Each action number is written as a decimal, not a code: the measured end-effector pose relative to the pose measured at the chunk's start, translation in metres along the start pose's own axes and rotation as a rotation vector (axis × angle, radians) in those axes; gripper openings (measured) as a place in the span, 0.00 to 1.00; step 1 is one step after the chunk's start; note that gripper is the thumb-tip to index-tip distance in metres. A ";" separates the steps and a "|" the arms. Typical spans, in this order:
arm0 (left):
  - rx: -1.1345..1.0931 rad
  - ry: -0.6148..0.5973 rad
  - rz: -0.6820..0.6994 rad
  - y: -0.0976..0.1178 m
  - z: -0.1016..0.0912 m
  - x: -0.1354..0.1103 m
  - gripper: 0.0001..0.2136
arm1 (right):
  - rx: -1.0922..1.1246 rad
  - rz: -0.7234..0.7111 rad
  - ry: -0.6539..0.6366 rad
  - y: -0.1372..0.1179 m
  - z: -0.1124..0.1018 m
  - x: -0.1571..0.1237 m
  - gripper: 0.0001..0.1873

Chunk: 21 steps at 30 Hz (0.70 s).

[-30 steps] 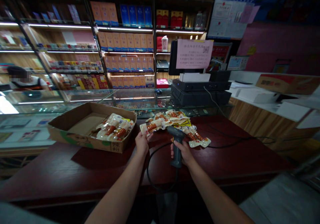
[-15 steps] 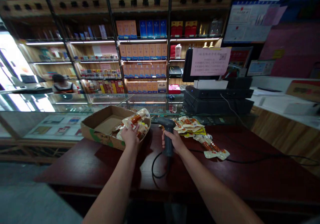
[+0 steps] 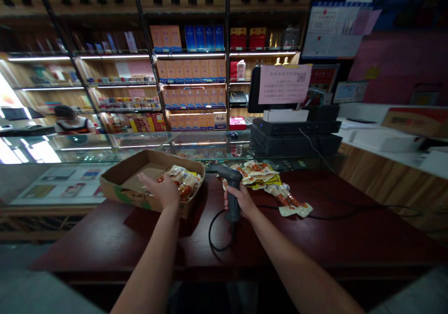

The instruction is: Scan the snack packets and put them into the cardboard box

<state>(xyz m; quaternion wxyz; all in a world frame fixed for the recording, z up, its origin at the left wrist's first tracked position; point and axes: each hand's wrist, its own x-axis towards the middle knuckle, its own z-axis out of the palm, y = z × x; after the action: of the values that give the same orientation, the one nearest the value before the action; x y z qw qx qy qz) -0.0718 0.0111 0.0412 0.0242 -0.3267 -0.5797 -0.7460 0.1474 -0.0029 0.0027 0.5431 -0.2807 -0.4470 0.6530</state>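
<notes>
Has scanner (image 3: pixel 233 189) in closed grip of right hand (image 3: pixel 242 201), tabletop (image 3: pixel 336 239) 12 o'clock. Holds left hand (image 3: pixel 164 190) open, nothing seen gripped, at carton (image 3: pixel 122 195) with inner packets (image 3: pixel 187 179), 10 o'clock; could shove carton by brushing it. Could drag loose packets (image 3: pixel 284 196), 2 o'clock, by tugging cable (image 3: pixel 332 218); could snag loop (image 3: pixel 210 237), 6 o'clock of scanner, by swinging low.

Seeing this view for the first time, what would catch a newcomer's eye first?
Probably the dark handheld barcode scanner in the right hand, near the centre. To its left, the open left hand is at the cardboard box of sausage packets. Farther back, a pink notice fronts the dark monitor.
</notes>
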 end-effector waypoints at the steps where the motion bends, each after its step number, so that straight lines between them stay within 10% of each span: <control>1: 0.010 0.010 0.060 0.005 0.003 -0.006 0.30 | -0.005 -0.008 0.026 -0.001 -0.009 -0.004 0.15; 6: -0.084 -0.211 0.234 0.011 0.035 -0.055 0.20 | -0.069 -0.159 0.213 -0.009 -0.066 -0.028 0.16; 14: -0.222 -1.194 -0.179 -0.003 0.111 -0.198 0.09 | -0.492 -0.317 0.669 -0.045 -0.175 -0.056 0.17; 21: -0.161 -1.394 -0.473 0.003 0.134 -0.246 0.10 | -0.462 -0.150 0.734 -0.043 -0.192 -0.048 0.11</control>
<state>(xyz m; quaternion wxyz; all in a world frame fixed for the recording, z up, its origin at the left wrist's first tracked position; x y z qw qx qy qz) 0.1842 0.0438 -0.0673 -0.5349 -0.5920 -0.4590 -0.3909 0.3428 0.0052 -0.0501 0.6348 -0.5748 -0.3781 0.3517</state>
